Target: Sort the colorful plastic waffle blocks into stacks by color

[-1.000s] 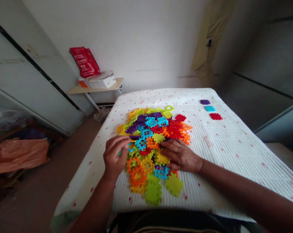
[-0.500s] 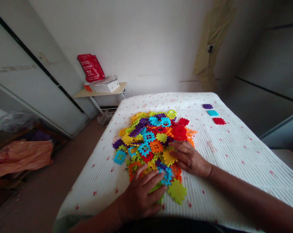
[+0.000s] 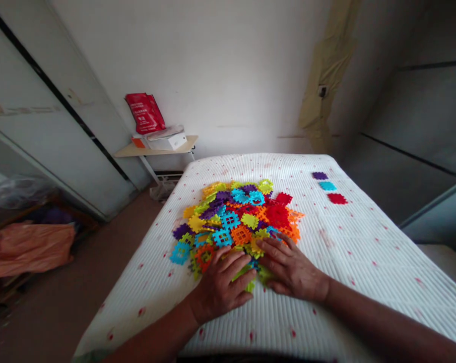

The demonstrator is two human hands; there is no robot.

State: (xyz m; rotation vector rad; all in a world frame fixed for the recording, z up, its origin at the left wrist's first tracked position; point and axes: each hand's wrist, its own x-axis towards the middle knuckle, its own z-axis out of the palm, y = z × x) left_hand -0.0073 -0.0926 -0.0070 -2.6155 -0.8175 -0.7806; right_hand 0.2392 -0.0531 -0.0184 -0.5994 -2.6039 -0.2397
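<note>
A heap of toothed plastic building tiles (image 3: 240,235) in several colours lies on the bed; some are solid squares, others have window-like openings. My left hand (image 3: 224,283) rests palm down on the heap's near edge, fingers apart, touching green and yellow tiles and partly covering them. Against the near right side of the pile, my right hand (image 3: 292,268) lies with fingers stretched out over a yellow tile (image 3: 256,246). Neither hand visibly grips a tile. Off to the right, a purple tile (image 3: 320,175), a light blue tile (image 3: 327,186) and a red tile (image 3: 337,198) sit apart in a row.
The bed has a white ribbed cover (image 3: 348,272) with red spots. Behind it on the left, a small table (image 3: 131,150) carries a white box (image 3: 169,141) and a red bag (image 3: 146,113). An orange cloth or bag (image 3: 31,247) lies low at the far left.
My right hand has come nearer and closer to my left hand, pressing in the pile's near right edge. Loose tiles there, including a green one, have shifted inward. The view has tilted slightly.
</note>
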